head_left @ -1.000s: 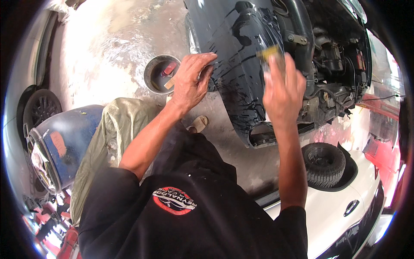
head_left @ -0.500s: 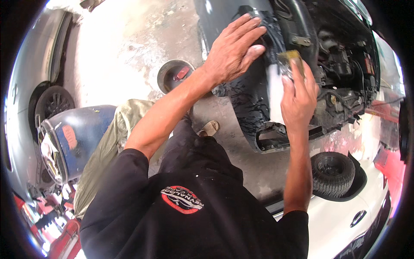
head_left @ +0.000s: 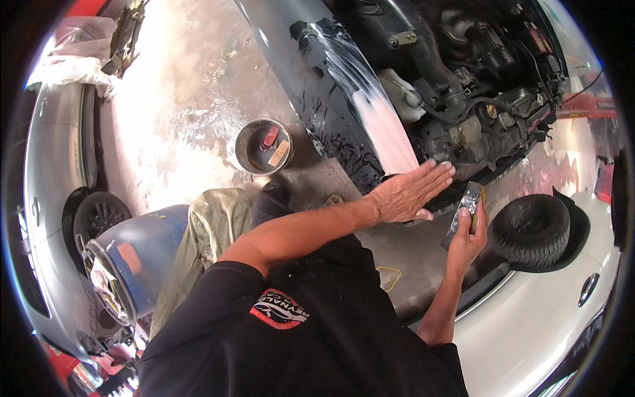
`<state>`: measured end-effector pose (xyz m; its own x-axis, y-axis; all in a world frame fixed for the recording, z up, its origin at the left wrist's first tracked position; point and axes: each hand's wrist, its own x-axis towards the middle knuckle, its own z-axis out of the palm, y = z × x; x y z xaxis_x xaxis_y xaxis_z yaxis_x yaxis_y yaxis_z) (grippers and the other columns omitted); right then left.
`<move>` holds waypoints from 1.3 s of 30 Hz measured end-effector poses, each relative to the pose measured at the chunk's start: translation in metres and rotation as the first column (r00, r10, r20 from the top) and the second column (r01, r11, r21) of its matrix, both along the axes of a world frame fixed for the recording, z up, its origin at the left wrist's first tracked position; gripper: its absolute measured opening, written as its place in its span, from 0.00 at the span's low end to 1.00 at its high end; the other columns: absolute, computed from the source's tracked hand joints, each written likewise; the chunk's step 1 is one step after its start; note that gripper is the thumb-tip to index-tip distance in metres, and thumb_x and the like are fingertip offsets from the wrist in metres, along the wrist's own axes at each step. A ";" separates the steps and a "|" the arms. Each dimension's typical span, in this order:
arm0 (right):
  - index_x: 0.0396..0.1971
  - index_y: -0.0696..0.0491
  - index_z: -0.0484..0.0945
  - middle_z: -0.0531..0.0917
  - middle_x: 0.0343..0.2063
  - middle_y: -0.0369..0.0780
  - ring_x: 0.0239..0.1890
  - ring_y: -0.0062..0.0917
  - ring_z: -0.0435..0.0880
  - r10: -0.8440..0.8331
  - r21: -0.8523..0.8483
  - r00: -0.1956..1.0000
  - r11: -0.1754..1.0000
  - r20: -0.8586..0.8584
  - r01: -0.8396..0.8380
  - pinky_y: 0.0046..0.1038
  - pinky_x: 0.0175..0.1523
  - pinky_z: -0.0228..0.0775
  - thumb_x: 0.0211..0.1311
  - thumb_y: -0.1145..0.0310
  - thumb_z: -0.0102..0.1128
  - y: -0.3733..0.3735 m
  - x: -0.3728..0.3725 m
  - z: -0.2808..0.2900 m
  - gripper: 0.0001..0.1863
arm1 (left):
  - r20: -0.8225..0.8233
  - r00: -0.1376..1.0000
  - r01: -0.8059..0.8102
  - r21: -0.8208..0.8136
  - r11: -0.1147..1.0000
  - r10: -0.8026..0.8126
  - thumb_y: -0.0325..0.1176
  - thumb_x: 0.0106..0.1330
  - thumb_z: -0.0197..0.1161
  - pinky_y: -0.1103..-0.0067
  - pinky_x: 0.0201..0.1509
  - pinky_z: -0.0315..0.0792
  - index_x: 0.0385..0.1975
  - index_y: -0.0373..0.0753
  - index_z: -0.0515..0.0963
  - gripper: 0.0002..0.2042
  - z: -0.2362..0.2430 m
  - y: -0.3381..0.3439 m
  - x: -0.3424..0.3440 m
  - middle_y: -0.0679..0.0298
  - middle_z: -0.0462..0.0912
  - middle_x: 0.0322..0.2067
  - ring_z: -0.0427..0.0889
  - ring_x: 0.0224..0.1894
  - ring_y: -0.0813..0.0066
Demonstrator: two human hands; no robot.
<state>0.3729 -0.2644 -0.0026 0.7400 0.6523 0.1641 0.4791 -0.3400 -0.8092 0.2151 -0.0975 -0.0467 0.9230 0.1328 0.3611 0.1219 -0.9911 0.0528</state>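
In my right hand is a sanding block, wrapped in dark grey paper with a yellowish edge. The hand grips it from below, thumb across its face, off to the right of the car's front corner and apart from the bodywork. My left hand stretches flat, fingers out, at the front end of a dark car fender; whether it touches cannot be told. Along the fender's upper edge runs a smooth whitish-pink patch, with milky wet streaks farther back and dark wet trails down the side.
A round metal bucket on the floor holds a red block and a tan block. Right of the fender lies the exposed engine bay. A loose tyre rests by a white car panel. A blue drum stands left.
Both hands have come off the fender's top toward me. The sanding block has lifted away and tilted upright in my right hand. My view has shifted, baring the pale patch.
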 end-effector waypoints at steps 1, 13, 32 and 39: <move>0.67 0.61 0.79 0.79 0.67 0.50 0.67 0.42 0.80 -0.026 0.006 1.000 1.000 -0.005 0.026 0.40 0.69 0.74 0.76 0.69 0.65 0.000 -0.002 -0.001 0.24 | 0.013 1.000 0.000 0.051 0.999 0.000 0.65 0.77 0.48 0.57 0.88 0.48 0.77 0.30 0.64 0.43 -0.002 -0.007 0.000 0.45 0.60 0.80 0.55 0.84 0.53; 0.68 0.58 0.80 0.81 0.65 0.50 0.65 0.40 0.83 -0.250 0.096 0.968 0.964 0.024 0.247 0.38 0.67 0.76 0.73 0.70 0.69 0.047 -0.053 -0.002 0.25 | -0.042 0.982 0.181 -0.056 0.982 -0.184 0.67 0.73 0.53 0.58 0.88 0.48 0.78 0.37 0.65 0.44 0.049 0.121 -0.052 0.52 0.65 0.79 0.59 0.84 0.57; 0.72 0.55 0.75 0.80 0.64 0.51 0.67 0.48 0.77 -0.626 0.007 0.515 0.639 0.585 0.769 0.48 0.73 0.66 0.74 0.62 0.68 0.239 -0.251 -0.017 0.30 | -0.017 0.958 0.286 0.125 0.950 -0.286 0.69 0.72 0.55 0.53 0.85 0.50 0.80 0.41 0.64 0.45 0.079 0.305 -0.101 0.53 0.66 0.78 0.62 0.81 0.51; 0.71 0.53 0.77 0.77 0.67 0.51 0.61 0.46 0.79 -0.604 0.155 0.561 0.746 0.565 0.647 0.48 0.67 0.67 0.76 0.60 0.65 0.258 -0.254 -0.031 0.28 | -0.022 0.943 0.329 0.190 0.925 -0.331 0.66 0.75 0.55 0.52 0.84 0.52 0.79 0.41 0.64 0.42 0.078 0.313 -0.105 0.53 0.67 0.78 0.63 0.80 0.49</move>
<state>0.1186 -0.0062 -0.0334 0.7530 0.0854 0.6524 0.4661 -0.7691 -0.4373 0.1102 0.2160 0.0318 0.8991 -0.2502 0.3592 -0.2133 -0.9670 -0.1395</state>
